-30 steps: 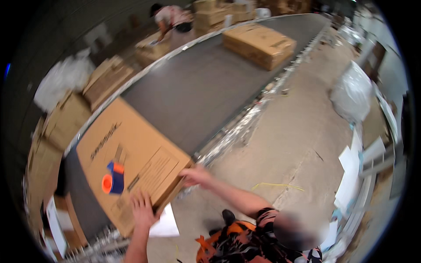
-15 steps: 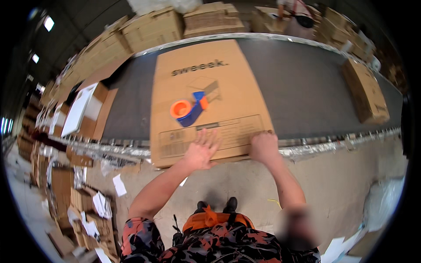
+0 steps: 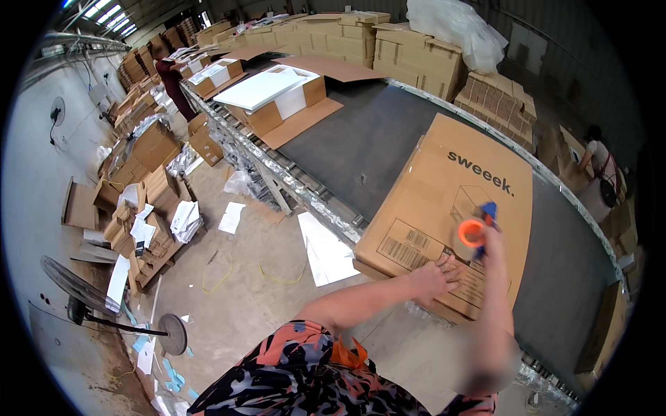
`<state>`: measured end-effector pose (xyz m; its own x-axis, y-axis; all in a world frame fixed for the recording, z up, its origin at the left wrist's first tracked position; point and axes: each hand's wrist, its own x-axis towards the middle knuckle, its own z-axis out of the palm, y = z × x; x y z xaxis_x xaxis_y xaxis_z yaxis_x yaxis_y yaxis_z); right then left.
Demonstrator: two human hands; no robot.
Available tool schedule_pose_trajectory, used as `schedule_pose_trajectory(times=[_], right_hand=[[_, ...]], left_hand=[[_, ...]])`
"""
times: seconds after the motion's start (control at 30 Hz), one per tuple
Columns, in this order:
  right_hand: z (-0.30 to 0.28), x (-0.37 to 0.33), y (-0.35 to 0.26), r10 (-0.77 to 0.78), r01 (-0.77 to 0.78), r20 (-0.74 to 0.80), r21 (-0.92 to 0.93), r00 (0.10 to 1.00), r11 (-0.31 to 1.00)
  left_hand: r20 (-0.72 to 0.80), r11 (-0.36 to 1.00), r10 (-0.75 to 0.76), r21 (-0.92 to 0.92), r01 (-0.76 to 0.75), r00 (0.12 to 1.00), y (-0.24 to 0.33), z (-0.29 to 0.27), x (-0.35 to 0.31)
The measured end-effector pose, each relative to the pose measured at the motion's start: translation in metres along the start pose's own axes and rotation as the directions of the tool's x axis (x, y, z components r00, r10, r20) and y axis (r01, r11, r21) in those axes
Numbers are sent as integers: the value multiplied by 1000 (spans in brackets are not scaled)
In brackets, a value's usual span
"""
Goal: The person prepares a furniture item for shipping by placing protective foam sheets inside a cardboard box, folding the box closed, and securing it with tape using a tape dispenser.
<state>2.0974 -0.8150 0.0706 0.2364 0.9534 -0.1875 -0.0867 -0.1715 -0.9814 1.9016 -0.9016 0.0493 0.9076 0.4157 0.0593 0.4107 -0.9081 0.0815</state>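
Observation:
A large flat brown carton (image 3: 423,197) with black print lies on the dark conveyor belt in front of me. My left hand (image 3: 437,279) rests on its near part, palm down with the fingers spread. Just right of it, my right hand (image 3: 492,244) is closed on a blue and orange tape dispenser (image 3: 472,234) above the carton's top. The orange hub faces up toward me, and the fingers partly hide the blue frame.
An open carton with white panels (image 3: 267,90) sits farther along the belt (image 3: 347,149). Stacked cartons (image 3: 416,59) line the far side. One person (image 3: 173,83) stands far left, another (image 3: 598,166) at right. A fan (image 3: 83,298) and scattered cardboard (image 3: 149,229) occupy the left floor.
My right hand has left the carton's near edge and taken hold of the tape dispenser. My left hand stays on the carton. The view has swung left.

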Motion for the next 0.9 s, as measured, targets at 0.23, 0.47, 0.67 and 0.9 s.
schedule_pose_trajectory(times=[0.23,0.47,0.67,0.9], right_hand=[[-53,-121,-98,-263,76,-129,-758,956,648],[-60,-162,-62,125,-13,-2,-996,992,93],[-46,-247,25,-45,-102,-100,-994,994,-42],[-33,-206,70,172,-50,-86,-977,981,-205]], left_hand=[[-6,998,-67,-3,67,998,-1,6,-4],[-55,999,-25,-31,24,998,-1,17,4],[12,999,-35,-36,36,999,10,11,-3],[-8,999,24,42,-24,1000,7,12,9]])
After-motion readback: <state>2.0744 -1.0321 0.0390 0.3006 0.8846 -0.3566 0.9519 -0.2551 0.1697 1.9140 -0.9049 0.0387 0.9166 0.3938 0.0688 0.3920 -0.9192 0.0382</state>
